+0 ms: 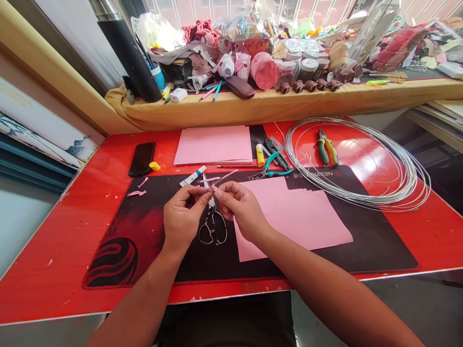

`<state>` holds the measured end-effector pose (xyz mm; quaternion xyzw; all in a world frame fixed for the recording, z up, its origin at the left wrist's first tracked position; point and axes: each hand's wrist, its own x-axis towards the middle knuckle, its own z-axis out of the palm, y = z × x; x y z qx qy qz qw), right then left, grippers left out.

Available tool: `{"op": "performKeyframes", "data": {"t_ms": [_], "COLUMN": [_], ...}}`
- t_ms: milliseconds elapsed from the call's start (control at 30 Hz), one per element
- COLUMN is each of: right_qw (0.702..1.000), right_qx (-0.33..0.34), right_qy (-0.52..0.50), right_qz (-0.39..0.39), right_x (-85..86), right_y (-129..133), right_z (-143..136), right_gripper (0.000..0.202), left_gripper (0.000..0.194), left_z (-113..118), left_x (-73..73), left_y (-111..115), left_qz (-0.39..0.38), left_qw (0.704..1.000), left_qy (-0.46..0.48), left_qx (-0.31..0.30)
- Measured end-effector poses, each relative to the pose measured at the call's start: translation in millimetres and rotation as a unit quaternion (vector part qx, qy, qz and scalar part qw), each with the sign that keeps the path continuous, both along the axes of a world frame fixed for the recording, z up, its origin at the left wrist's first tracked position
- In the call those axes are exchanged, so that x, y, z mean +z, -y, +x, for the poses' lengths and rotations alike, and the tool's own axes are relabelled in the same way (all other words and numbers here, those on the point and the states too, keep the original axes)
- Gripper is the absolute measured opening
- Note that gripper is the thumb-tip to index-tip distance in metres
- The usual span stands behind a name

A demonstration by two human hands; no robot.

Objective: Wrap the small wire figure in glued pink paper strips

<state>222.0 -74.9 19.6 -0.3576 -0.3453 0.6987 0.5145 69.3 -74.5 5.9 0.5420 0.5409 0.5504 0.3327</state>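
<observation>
My left hand (183, 214) and my right hand (240, 207) meet above the dark desk mat, fingertips almost touching. Between them is a small pink paper piece (213, 187), pinched from both sides; its shape is mostly hidden by the fingers. Directly below lie scissors (212, 226), handles toward me and blades partly covered by my hands. Just beyond my fingers are a thin pink paper strip (229, 175) and a white-and-blue glue tube (193, 176). A pink sheet with a cut, stepped edge (292, 217) lies under and right of my right hand.
Pink sheets (213, 144), a glue stick (260, 155), teal-handled pliers (273, 166) and a utility knife (277, 152) lie farther back. A wire coil (405, 164) and green-yellow pliers (327, 148) occupy the right. Leftward are a phone (142, 159), yellow cap (155, 166) and paper scraps (136, 193).
</observation>
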Motion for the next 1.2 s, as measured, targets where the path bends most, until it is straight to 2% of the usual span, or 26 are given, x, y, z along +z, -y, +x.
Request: {"op": "performKeyframes", "data": {"t_ms": [167, 467, 567, 767, 967, 1200], "right_qw": [1.0, 1.0, 1.0, 0.998, 0.991, 0.996], "right_qx": [-0.005, -0.007, -0.014, -0.033, -0.047, -0.033], "right_qy": [0.005, 0.003, 0.005, 0.044, 0.099, 0.063], "right_qz": [-0.004, -0.006, 0.0, 0.044, 0.082, 0.052], "right_x": [-1.2, -0.9, -1.4, -4.8, -6.8, -8.9], "right_y": [-1.3, -0.8, -1.3, -0.1, 2.9, 2.4], "right_z": [0.4, -0.9, -1.1, -0.6, -0.5, -4.1], "right_gripper": [0.038, 0.041, 0.041, 0.038, 0.031, 0.031], "left_gripper": [0.019, 0.019, 0.021, 0.027, 0.021, 0.017], "left_z": [0.4, 0.2, 1.1, 4.7, 6.4, 7.5], "left_x": [1.1, 2.9, 0.5, -1.5, -1.4, -3.4], "left_y": [0.5, 2.8, 1.3, -2.8, -2.7, -1.1], "left_qz": [0.005, 0.019, 0.002, -0.054, -0.072, -0.079], "left_qw": [1.0, 0.998, 1.0, 0.993, 0.989, 0.984], "left_qy": [0.005, -0.053, -0.022, 0.103, 0.122, 0.151], "left_qx": [-0.004, -0.012, -0.017, -0.029, -0.036, -0.048]}}
